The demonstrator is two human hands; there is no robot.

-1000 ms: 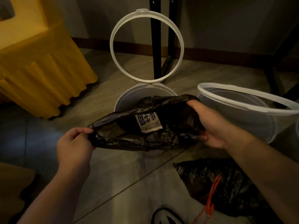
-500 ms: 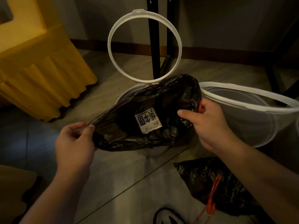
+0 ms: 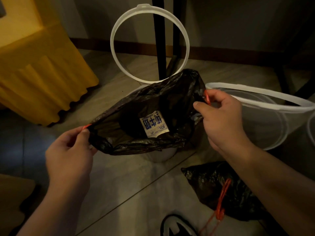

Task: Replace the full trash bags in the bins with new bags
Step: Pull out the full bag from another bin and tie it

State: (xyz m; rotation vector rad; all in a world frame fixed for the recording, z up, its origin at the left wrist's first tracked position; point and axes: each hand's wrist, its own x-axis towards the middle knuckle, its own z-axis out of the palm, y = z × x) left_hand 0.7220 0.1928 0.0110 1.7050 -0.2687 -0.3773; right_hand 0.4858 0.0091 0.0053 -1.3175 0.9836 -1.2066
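- Head view: left hand [image 3: 68,150] pinches the orange drawstring [image 3: 86,126] at the near corner of the black bag [image 3: 153,99], fingers curled tight.
- Right hand [image 3: 223,120] pinches the string at the far corner, so the bag's mouth hangs stretched between both hands, with a white label [image 3: 154,124] showing inside.
- Bin [image 3: 160,155] sits just below the hands, mostly hidden, and its ring [image 3: 112,43] stands flipped up beyond them.
- Risk: an uneven pull could tip the open mouth and spill the contents.
- Risk: a hard tug could tear the thin film at the string, or a pinch could slip.
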